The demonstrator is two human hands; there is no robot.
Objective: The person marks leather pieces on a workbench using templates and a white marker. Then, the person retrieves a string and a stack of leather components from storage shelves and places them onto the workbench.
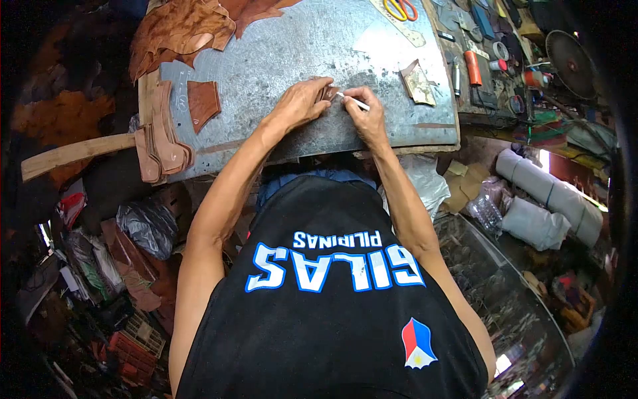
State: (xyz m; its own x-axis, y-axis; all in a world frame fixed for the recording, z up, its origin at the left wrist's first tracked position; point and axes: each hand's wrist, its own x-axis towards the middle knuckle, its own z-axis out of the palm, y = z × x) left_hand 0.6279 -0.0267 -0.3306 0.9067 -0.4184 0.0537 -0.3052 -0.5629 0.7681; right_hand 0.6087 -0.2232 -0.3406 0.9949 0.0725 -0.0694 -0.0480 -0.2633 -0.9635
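Observation:
On the metal-topped table (266, 100), my left hand (299, 105) holds down a small piece of brown leather (329, 94) between its curled fingers and thumb. My right hand (367, 116) grips a slim white pen (355, 102), its tip touching or just over the leather; the exact contact is too small to tell. Left of my hands lies a reddish-brown leather cutout (204, 105). To the right is a folded brown-and-pale piece (418, 83).
Large brown hides (183, 36) cover the table's back left. Stacked leather pieces (159, 143) overhang the left edge by a wooden bar (80, 156). Scissors (401, 9) lie at the back. An orange cylinder (473, 68) and other tools crowd the right. Wrapped rolls (548, 189) stand below.

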